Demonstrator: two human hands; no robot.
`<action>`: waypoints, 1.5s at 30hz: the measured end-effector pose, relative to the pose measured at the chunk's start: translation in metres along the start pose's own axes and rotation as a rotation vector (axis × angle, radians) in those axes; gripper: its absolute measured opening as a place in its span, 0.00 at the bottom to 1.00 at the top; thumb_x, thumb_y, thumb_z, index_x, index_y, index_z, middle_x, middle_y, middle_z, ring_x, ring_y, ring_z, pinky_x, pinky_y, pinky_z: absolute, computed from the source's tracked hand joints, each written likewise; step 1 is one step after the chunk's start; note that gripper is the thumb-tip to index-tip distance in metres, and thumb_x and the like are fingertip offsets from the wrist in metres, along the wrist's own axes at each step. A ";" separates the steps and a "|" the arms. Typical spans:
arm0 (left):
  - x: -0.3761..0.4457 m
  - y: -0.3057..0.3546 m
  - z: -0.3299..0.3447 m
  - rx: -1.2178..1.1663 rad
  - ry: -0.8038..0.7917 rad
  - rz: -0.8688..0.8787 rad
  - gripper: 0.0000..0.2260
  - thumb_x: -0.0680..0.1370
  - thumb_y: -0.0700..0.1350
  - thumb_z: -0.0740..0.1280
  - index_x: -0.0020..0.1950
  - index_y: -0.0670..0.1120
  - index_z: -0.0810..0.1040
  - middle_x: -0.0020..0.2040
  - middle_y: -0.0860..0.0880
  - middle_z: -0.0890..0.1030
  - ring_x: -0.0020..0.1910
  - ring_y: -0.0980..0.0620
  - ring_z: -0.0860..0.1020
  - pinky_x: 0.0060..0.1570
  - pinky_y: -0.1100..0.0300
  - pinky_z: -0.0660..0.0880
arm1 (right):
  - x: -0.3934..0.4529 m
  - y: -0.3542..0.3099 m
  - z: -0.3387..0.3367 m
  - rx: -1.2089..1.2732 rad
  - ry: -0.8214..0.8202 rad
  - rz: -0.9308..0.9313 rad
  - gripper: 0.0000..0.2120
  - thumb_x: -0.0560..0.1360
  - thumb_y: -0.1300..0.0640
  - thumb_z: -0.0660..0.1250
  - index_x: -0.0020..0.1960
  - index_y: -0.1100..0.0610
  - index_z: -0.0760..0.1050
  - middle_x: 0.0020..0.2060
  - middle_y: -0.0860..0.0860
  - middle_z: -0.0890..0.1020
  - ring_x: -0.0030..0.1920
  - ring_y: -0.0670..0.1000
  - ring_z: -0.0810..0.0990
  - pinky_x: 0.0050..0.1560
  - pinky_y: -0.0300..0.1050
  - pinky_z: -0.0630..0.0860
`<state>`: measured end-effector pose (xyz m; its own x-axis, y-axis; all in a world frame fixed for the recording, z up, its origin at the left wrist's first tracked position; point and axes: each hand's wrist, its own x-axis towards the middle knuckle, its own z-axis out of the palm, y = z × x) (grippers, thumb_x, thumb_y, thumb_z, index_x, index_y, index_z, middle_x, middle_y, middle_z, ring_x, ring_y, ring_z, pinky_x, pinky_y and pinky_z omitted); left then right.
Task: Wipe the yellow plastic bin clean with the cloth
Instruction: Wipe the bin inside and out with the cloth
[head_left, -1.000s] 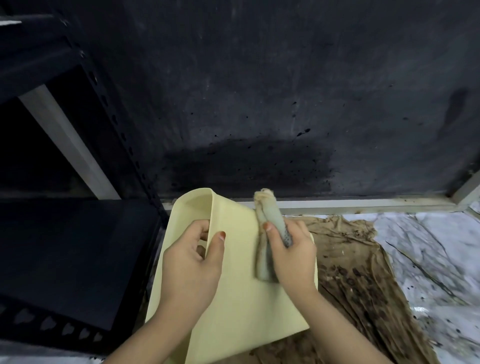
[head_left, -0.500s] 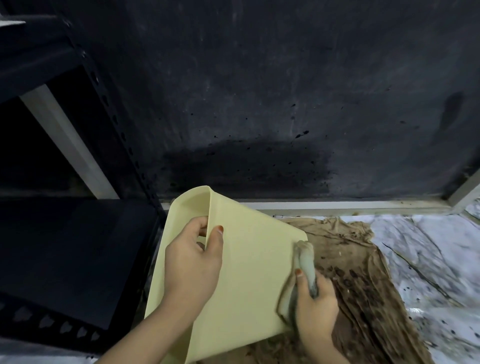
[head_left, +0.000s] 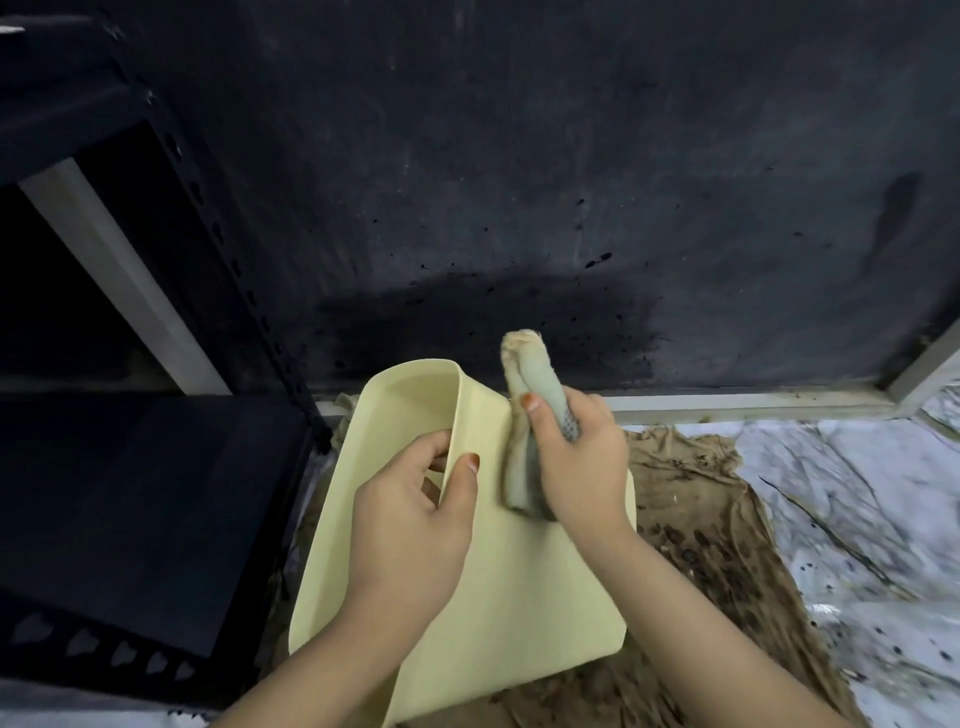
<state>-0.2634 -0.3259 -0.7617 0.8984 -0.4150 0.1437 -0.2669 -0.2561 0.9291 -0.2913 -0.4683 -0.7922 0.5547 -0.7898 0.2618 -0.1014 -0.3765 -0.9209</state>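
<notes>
The pale yellow plastic bin (head_left: 524, 597) lies tilted on its side at the bottom centre, its open mouth facing left and its flat outer wall facing up. My left hand (head_left: 410, 525) grips the bin's rim, thumb on the outer wall and fingers inside. My right hand (head_left: 576, 457) holds a rolled grey-beige cloth (head_left: 527, 400) pressed against the upper part of the outer wall, near the far rim. The cloth's top end sticks up past the bin.
A stained brown rag (head_left: 711, 525) is spread under the bin on a white marbled floor (head_left: 857, 509). A black metal shelf rack (head_left: 130, 493) stands close on the left. A dark spattered wall (head_left: 519, 208) rises just behind.
My right hand swept the cloth down to the bin's lower right edge, then back up to the far rim. The left hand kept its grip on the bin.
</notes>
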 end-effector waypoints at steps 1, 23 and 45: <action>0.000 -0.001 0.000 -0.010 -0.008 -0.001 0.05 0.75 0.47 0.66 0.43 0.56 0.80 0.22 0.59 0.75 0.18 0.59 0.65 0.19 0.70 0.62 | 0.006 0.009 -0.003 -0.032 -0.001 0.040 0.05 0.74 0.50 0.64 0.41 0.48 0.75 0.40 0.47 0.76 0.38 0.39 0.74 0.36 0.29 0.67; 0.023 0.017 -0.013 -0.170 -0.191 -0.216 0.17 0.77 0.37 0.63 0.53 0.60 0.79 0.43 0.51 0.86 0.40 0.50 0.84 0.39 0.57 0.80 | -0.074 0.109 -0.039 -0.104 0.179 0.410 0.10 0.74 0.54 0.65 0.37 0.51 0.66 0.36 0.55 0.75 0.37 0.53 0.73 0.35 0.48 0.65; 0.016 0.042 -0.001 -0.149 -0.069 -0.136 0.06 0.74 0.42 0.64 0.41 0.39 0.77 0.32 0.38 0.77 0.30 0.49 0.71 0.33 0.57 0.68 | -0.085 0.039 -0.037 0.012 0.116 -0.016 0.18 0.70 0.64 0.70 0.43 0.41 0.69 0.40 0.43 0.77 0.44 0.34 0.74 0.40 0.23 0.66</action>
<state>-0.2603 -0.3422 -0.7203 0.8953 -0.4455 -0.0053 -0.0858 -0.1840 0.9792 -0.3728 -0.4336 -0.8400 0.4569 -0.8347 0.3074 -0.0834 -0.3843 -0.9194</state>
